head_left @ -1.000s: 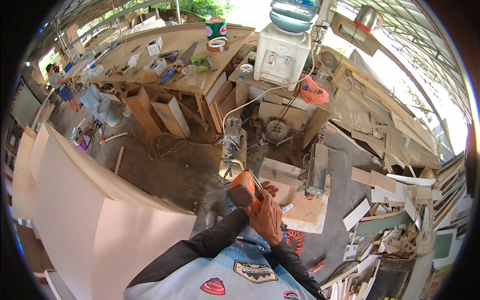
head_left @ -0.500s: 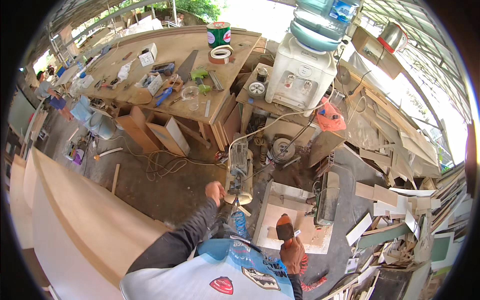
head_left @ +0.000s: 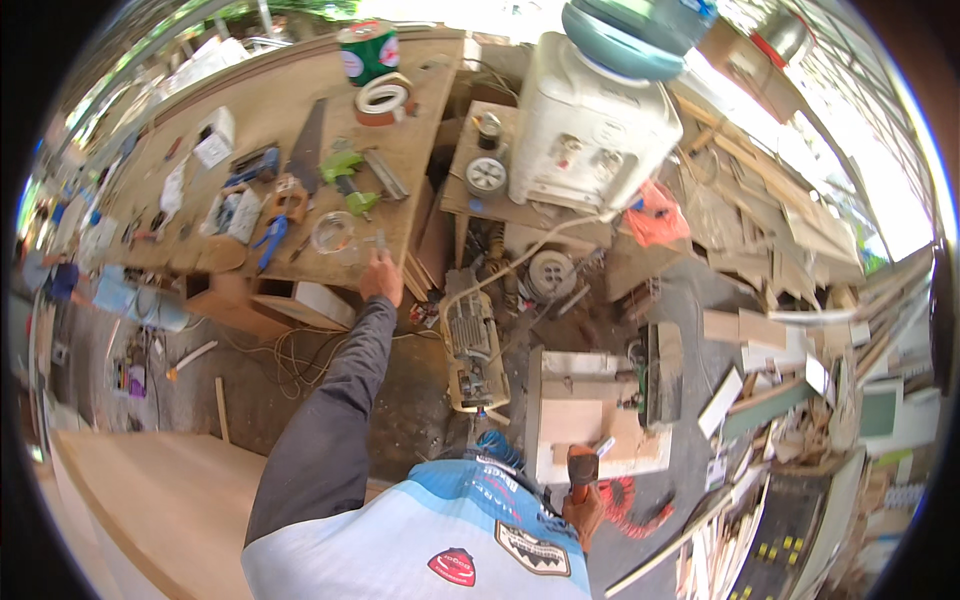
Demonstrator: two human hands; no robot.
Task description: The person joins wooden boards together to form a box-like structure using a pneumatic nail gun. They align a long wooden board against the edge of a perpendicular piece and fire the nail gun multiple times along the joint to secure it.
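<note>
In right hand (head_left: 584,514), orange tool (head_left: 582,467); underside hidden

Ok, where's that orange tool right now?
In the head view, the orange tool is low, right of centre, in the right hand, just up and left of the red coiled hose.

Worktop (head_left: 255,110): wood, matt, worn.
Can (head_left: 368,54), near worktop's far edge: metal, glossy.
Saw blade (head_left: 307,142): metal, dull, smooth.
Tub (head_left: 333,233), near worktop's near edge: clear plastic, glossy.
Water dispenser (head_left: 590,120): plastic, smooth, smudged.
Bag (head_left: 660,218): thin plastic, crinkled.
Handheld tool (head_left: 582,467): plastic-looking, matt.
</note>
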